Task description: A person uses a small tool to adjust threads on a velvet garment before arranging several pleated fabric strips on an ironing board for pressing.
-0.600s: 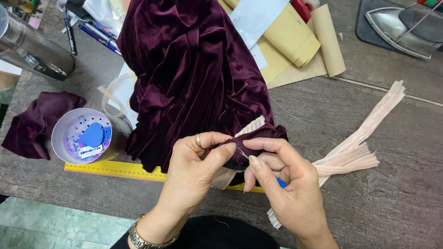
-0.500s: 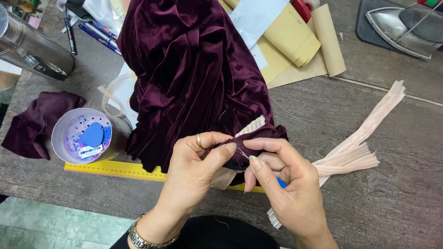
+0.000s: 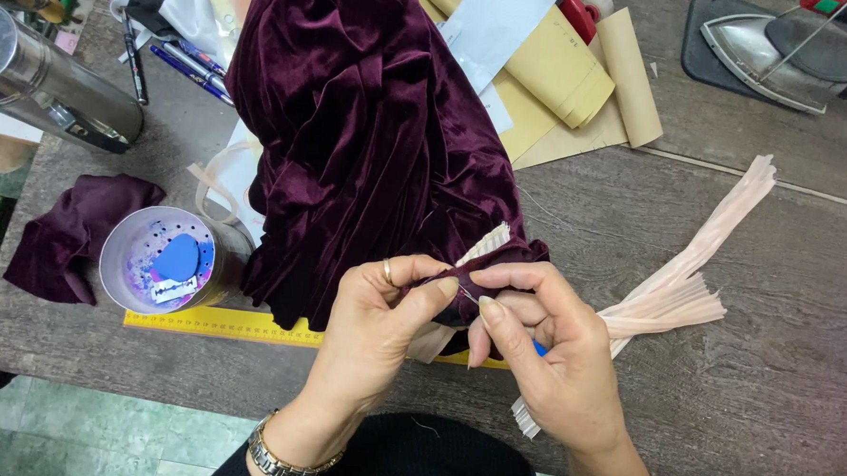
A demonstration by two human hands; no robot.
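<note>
**Hands holding steady on the velvet edge**

Nothing much is shifting between the earlier frames and now: both hands are staying locked at the same spot on the fabric, with the cloth lying as before.

The burgundy velvet is lying heaped across the middle of the table, its lower edge drawn toward the person. The left hand is pinching that edge between thumb and forefinger, fingers clenched on the cloth. The right hand is pressing in beside it, its fingers closed on the same edge and around a small blue-handled tool, mostly hidden, so its kind is unclear. A pale ribbed strip is poking out just above the pinch.

Outward, a yellow ruler is lying under the velvet's edge, a round cup is standing to the left beside a velvet scrap, pale pleated strips are fanning out to the right, and an iron is sitting at the far corner.

Judging the risk: with the tool working so close to the fingertips, a slip could nick the pile or prick a finger, and the heavy heap could drag the edge loose.
</note>
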